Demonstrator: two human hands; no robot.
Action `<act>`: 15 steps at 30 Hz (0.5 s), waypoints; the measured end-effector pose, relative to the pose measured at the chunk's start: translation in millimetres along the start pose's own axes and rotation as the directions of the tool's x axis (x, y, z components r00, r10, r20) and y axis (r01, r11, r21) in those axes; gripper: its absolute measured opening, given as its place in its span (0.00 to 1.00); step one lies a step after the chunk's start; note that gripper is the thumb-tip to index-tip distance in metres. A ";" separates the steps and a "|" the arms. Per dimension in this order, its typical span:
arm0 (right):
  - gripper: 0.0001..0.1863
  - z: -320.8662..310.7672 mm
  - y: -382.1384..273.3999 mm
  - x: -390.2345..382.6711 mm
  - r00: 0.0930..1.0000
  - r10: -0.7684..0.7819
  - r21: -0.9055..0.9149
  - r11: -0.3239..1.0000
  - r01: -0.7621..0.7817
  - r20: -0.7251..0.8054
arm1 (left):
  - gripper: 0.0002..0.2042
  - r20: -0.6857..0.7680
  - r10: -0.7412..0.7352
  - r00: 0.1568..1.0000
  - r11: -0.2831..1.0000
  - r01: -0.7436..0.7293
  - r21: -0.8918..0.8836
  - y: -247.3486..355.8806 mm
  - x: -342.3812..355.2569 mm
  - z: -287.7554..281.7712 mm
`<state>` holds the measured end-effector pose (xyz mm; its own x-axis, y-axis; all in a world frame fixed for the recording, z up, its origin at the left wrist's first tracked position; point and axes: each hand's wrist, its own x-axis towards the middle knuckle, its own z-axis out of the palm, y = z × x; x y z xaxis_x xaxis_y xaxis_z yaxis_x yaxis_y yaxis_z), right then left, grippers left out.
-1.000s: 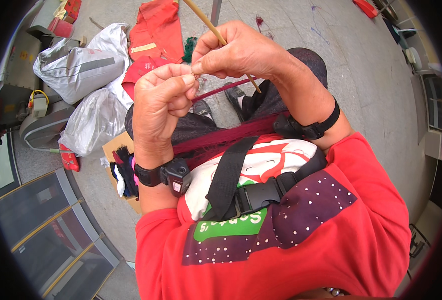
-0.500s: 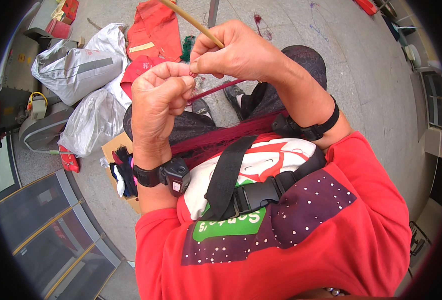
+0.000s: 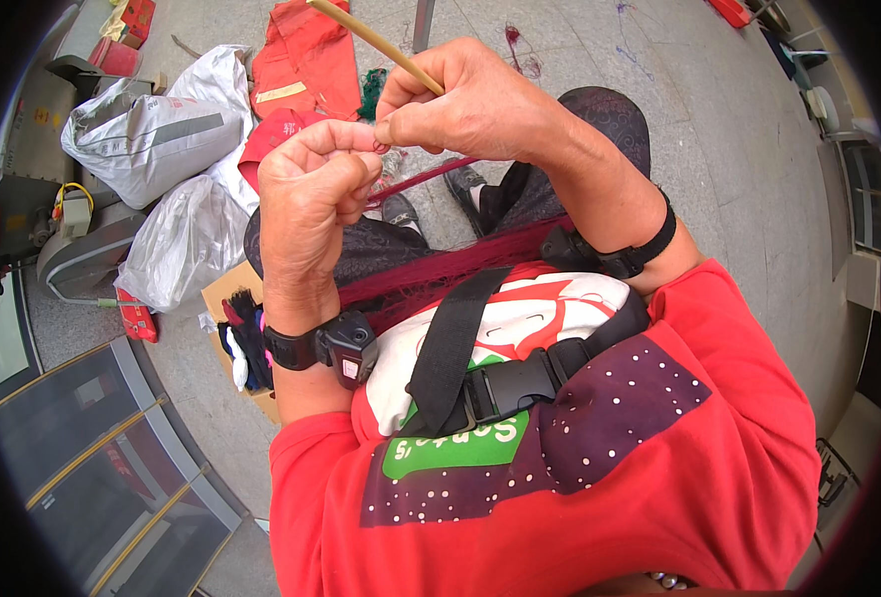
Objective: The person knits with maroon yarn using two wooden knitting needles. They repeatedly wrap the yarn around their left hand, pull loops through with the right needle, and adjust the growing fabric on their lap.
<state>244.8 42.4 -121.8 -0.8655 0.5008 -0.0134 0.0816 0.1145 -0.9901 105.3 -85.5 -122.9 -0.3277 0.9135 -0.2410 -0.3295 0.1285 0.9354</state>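
Grey tiles (image 3: 729, 159) surround the lap (image 3: 386, 255), crossed by dark-red yarn (image 3: 460, 266), while beyond the lap the left hand (image 3: 311, 179) and right hand (image 3: 475, 99) pinch a small reddish strand (image 3: 379, 146), which the right's wooden stick (image 3: 381, 48) might snag if tilted.

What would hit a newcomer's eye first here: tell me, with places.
The bright red shirt dominates the lower middle. Above it, a band of dark red yarn stretches across; higher up, the left hand and right hand come together, a wooden stick in the right. A bulging white sack stands out at upper left.
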 end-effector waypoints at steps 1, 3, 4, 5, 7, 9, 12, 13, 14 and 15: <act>0.08 0.1 0.1 -0.1 1.000 -0.002 0.005 1.000 0.002 0.001 | 0.07 -0.003 0.005 1.000 1.000 -0.005 0.005 -0.1 0.0 0.4; 0.08 0.1 0.1 -0.3 1.000 -0.006 0.013 1.000 0.006 0.003 | 0.07 -0.020 0.017 1.000 1.000 -0.017 0.021 -0.6 0.1 1.5; 0.08 0.0 0.0 -0.4 1.000 -0.008 0.016 1.000 0.007 0.005 | 0.07 -0.018 0.024 1.000 1.000 -0.023 0.021 -0.8 0.0 1.9; 0.09 -0.2 0.0 -0.6 1.000 -0.005 0.009 1.000 0.005 0.004 | 0.07 -0.024 0.027 0.999 0.999 -0.027 0.024 -1.0 -0.2 2.3; 0.09 -0.2 0.0 -0.8 1.000 -0.008 0.020 1.000 0.008 0.009 | 0.07 -0.024 0.032 0.999 0.999 -0.032 0.029 -0.8 -0.4 2.4; 0.09 0.0 0.2 -1.0 1.000 -0.014 0.024 1.000 0.014 0.010 | 0.07 -0.011 0.035 0.999 0.999 -0.035 0.035 -0.1 -0.1 1.8; 0.09 0.3 0.3 -1.1 1.000 -0.029 0.030 0.999 0.029 0.010 | 0.07 0.008 0.042 0.999 0.999 -0.042 0.027 0.4 -0.4 1.1; 0.09 0.2 0.1 -1.2 0.999 -0.031 0.028 0.999 0.031 0.011 | 0.07 0.011 0.044 0.999 0.998 -0.044 0.035 0.4 -0.6 1.0; 0.09 0.2 -0.1 -1.2 0.999 -0.033 0.026 0.999 0.032 0.012 | 0.06 0.008 0.045 0.999 0.998 -0.045 0.046 0.2 -0.9 1.1; 0.09 0.1 -0.5 -1.2 0.999 -0.035 0.018 0.999 0.035 0.011 | 0.06 0.009 0.053 0.999 0.997 -0.053 0.054 0.1 -1.1 1.1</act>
<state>245.7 41.7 -121.3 -0.8731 0.4871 0.0195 0.0427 0.1163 -0.9923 106.6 -86.0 -122.2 -0.3369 0.9224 -0.1891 -0.2632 0.1005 0.9595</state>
